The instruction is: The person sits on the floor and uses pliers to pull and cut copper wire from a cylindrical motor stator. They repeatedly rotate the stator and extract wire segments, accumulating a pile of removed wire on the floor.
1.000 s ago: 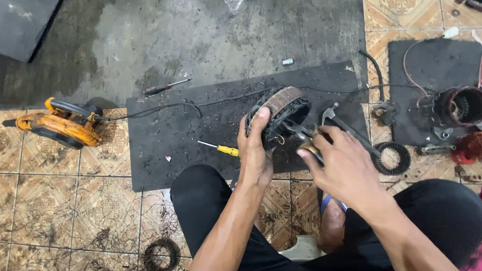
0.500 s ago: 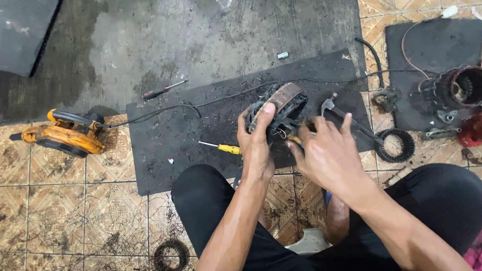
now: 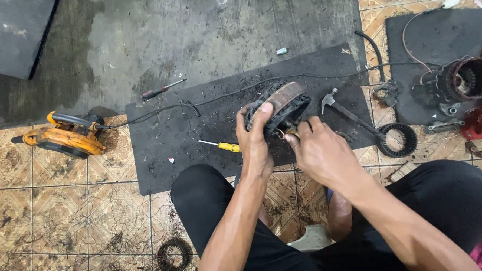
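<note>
Above the black rubber mat (image 3: 197, 144), the motor stator (image 3: 279, 107) is gripped by the left hand (image 3: 254, 139), best held steady while the right hand's (image 3: 321, 152) fingers (image 3: 298, 133) stay pinched on its copper winding.

Both forearms bare, no sleeves, gloves or watch visible. Left hand (image 3: 257, 139), right hand (image 3: 321, 152) ungloved. Black trousers (image 3: 205, 204) worn.

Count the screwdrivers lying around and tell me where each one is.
2. A yellow-handled screwdriver lies on the black mat beside the left hand; a red-handled screwdriver lies on the concrete floor. Others may be hidden.
</note>
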